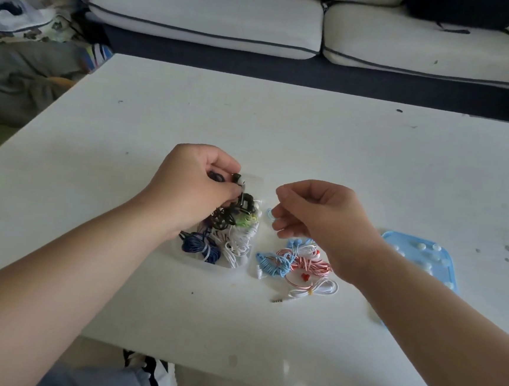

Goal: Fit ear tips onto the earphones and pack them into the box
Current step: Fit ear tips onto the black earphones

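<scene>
My left hand (pixel 197 184) grips a black earphone (pixel 238 181) with a white ear tip, its black cable hanging down into a clear plastic box (pixel 201 263). The box holds several coiled earphones: black, green, white and dark blue. My right hand (pixel 315 221) hovers just right of the box with fingers loosely curled; nothing shows in it. Below that hand lies a loose pile of earphones (pixel 296 264) in light blue, red-and-white and white. A light blue lid (pixel 409 241) at the right carries several white ear tips.
Everything lies on a white table (pixel 283 127). A white sofa (pixel 292 23) stands behind it. Clutter and fabric fill the floor at the far left. The table's near edge runs below my forearms.
</scene>
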`<state>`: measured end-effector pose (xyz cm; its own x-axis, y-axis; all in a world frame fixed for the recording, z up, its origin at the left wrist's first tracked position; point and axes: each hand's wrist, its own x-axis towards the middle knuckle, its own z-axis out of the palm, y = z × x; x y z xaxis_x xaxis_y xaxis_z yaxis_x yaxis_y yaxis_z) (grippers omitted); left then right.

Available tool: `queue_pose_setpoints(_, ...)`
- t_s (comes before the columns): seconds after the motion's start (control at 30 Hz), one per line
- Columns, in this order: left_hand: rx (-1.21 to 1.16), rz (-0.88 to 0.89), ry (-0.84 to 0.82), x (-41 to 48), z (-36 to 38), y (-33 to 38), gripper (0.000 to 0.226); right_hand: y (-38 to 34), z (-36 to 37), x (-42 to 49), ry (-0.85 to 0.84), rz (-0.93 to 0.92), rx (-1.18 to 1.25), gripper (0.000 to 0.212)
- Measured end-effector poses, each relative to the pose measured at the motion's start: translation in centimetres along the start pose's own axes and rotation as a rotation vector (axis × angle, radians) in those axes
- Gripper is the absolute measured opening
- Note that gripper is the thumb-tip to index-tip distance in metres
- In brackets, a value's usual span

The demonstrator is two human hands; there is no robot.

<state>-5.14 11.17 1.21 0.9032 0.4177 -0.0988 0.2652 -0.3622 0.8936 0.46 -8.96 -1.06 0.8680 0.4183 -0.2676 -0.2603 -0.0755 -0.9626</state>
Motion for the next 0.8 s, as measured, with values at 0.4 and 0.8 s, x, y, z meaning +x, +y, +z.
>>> queue_pose_setpoints(0.4, 0.409, 0.176, -0.025, 3.1, 3.0, -1.7, 0.012, 0.3, 0.2, -0.1, 0.008, 0.045, -0.093, 0.01)
queue_pose_setpoints(0.8, 0.902, 0.363, -0.032, 2.5, 3.8, -1.8, 0.02, -0.3, -1.6, -0.7, 0.051, 0.048, -0.124, 0.011)
